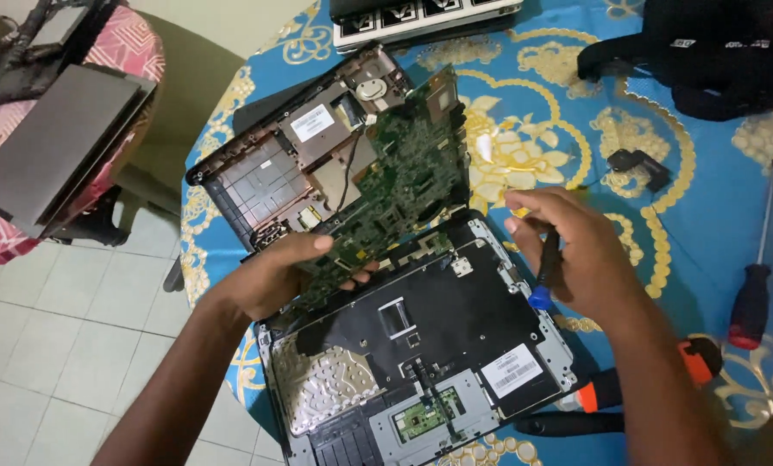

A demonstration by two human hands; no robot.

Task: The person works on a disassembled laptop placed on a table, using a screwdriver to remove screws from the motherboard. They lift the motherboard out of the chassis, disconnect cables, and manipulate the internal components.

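Item: green circuit board (395, 173), large, irregular in outline, densely set with small chips, connectors and a square cut-out near its upper corner. Position: tilted up on edge over the middle of the opened laptop, between the two halves of the casing, its lower edge near the hinge line.

Left hand (287, 276): closed around the board's lower left edge, fingers curled under it, thumb across the face.

Right hand (568, 250): closed in a loose fist around a screwdriver with black shaft grip and blue end cap (543, 274); the tip is hidden behind the fingers. The hand sits just beside the board's lower right corner.

Upper casing half (292, 164): dark plastic shell, lying open behind the board, with a white label, a round silver part and black wires inside.

Lower casing half (421, 345): silver frame with black sheet, a white label, a small green board near the front edge and a crinkled foil patch on the left.

Surroundings: blue tablecloth with gold floral pattern (706, 207); red-handled screwdriver (753, 298) well to the right; orange-and-black tool (654, 380) near the right forearm; black bag (706, 52) at the far corner.
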